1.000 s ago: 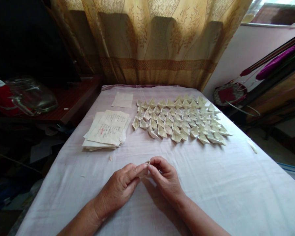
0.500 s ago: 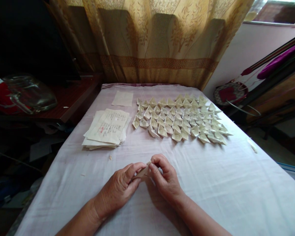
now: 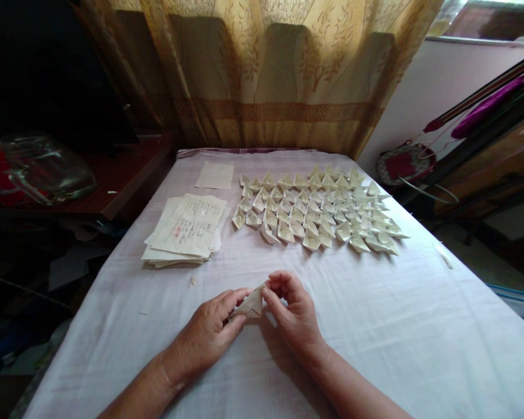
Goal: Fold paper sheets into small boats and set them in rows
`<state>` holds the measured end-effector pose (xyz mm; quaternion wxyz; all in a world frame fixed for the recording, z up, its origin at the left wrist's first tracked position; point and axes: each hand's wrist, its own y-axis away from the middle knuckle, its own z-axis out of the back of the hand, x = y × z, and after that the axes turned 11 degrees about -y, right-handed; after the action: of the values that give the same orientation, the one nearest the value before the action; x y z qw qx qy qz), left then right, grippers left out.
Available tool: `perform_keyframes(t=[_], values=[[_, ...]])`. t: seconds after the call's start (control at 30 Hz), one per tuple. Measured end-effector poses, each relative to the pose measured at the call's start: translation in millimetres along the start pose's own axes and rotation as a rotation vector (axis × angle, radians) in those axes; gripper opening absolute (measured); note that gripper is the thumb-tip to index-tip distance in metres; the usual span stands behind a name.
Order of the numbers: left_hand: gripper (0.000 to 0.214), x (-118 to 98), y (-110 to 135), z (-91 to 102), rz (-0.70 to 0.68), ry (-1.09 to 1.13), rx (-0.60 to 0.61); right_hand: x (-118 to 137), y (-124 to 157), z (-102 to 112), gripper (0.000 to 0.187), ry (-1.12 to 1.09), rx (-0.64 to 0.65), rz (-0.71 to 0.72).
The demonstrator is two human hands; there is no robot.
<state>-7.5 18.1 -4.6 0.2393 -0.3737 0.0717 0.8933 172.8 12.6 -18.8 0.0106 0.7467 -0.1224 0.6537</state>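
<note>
A small folded paper (image 3: 252, 305), triangular in outline, is held between my two hands above the near middle of the table. My left hand (image 3: 213, 323) pinches its left corner, thumb in front and fingers behind. At its upper right tip, the thumb and forefinger of my right hand (image 3: 291, 311) close on the edge; the other fingers are curled. Beyond my hands stand rows of folded paper boats (image 3: 310, 212). To their left lies a stack of paper sheets (image 3: 186, 227), the top one with handwriting and a red mark.
A single blank sheet (image 3: 215, 176) lies behind the stack on the white tablecloth (image 3: 402, 331). Small scraps (image 3: 194, 280) lie nearer. A glass jug (image 3: 48, 169) stands on a dark wooden cabinet at left. A patterned curtain (image 3: 283, 64) hangs behind; a bag (image 3: 406, 163) is at right.
The folded paper has turned so more of its flat triangular face shows. My right fingers have loosened and shifted slightly along its tip. The whole view has moved a little.
</note>
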Motion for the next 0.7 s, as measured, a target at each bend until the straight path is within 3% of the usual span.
perform_keyframes(t=[0.27,0.43,0.57,0.7], values=[[0.041,-1,0,-0.9,0.047,-0.019,-0.008,-3,-1,-1,0.013,0.023,-0.019,-0.085],[0.029,-10,0,0.8,0.128,-0.039,0.003,3,2,-7,0.009,0.061,0.013,-0.086],[0.021,-13,-2,0.2,0.113,-0.071,-0.079,9,8,-15,0.009,0.023,0.040,-0.080],[0.017,-7,-6,-3.0,0.175,0.144,-0.109,8,9,-15,0.017,-0.060,0.075,-0.138]])
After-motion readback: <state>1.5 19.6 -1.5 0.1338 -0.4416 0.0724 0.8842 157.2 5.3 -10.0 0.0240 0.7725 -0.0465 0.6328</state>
